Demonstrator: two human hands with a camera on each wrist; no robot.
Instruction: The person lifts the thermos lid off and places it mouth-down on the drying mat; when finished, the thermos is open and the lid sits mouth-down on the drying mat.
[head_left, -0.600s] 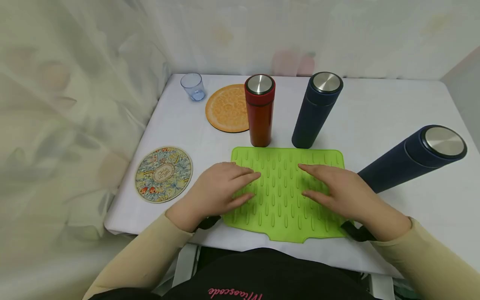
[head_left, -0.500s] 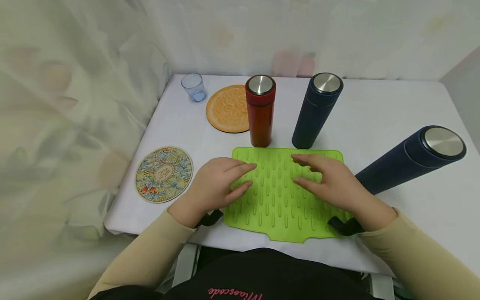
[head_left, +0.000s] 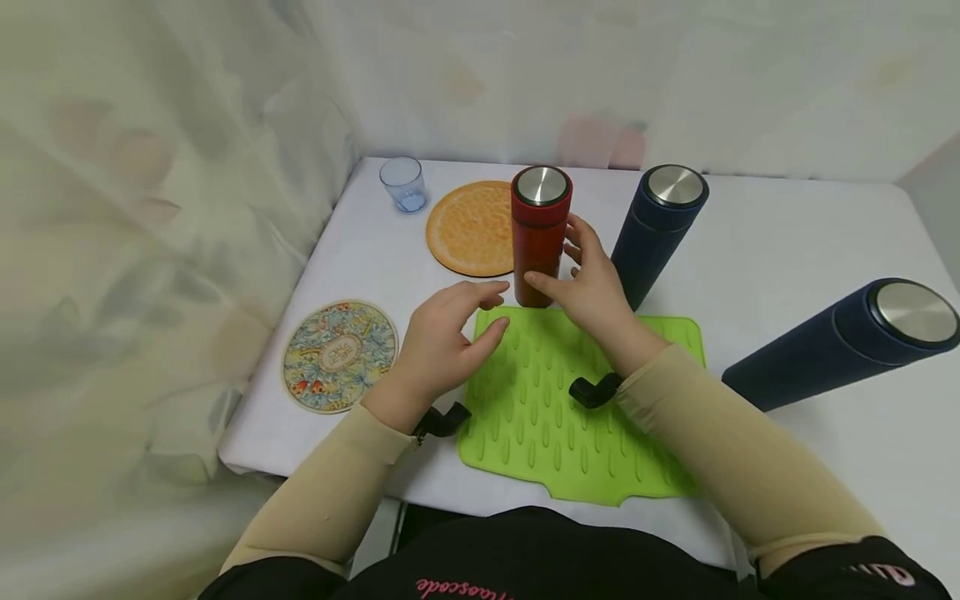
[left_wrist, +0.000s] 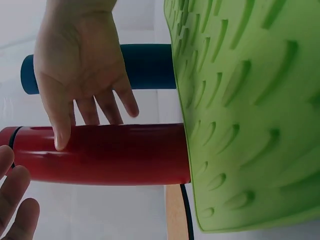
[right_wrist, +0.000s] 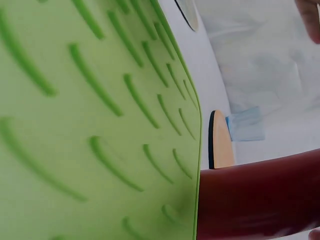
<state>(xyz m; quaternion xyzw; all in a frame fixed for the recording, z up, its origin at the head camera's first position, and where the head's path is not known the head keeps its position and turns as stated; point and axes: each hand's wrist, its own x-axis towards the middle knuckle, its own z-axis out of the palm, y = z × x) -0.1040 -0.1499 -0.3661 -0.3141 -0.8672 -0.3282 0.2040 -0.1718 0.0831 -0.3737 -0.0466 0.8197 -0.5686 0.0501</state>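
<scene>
A red flask (head_left: 536, 242) with a steel lid stands upright at the far edge of a green ridged mat (head_left: 540, 408). My right hand (head_left: 596, 292) is at its right side, thumb across the front and fingers spread beside it. In the left wrist view that hand (left_wrist: 82, 65) is loosely open, thumb overlapping the red flask (left_wrist: 120, 155). My left hand (head_left: 450, 333) hovers over the mat's left edge, fingers relaxed and pointing toward the flask, holding nothing. Right behind my right hand stands a dark blue flask (head_left: 652, 242).
Another dark blue flask (head_left: 832, 350) stands at the right. An orange round mat (head_left: 472, 229) lies partly behind the red flask, with a small blue glass (head_left: 405, 185) to its left. A patterned round mat (head_left: 339, 357) lies near the table's left edge.
My right hand has moved forward and left from over the green mat to the red flask. The left hand has come slightly forward. The head view has shifted a little.
</scene>
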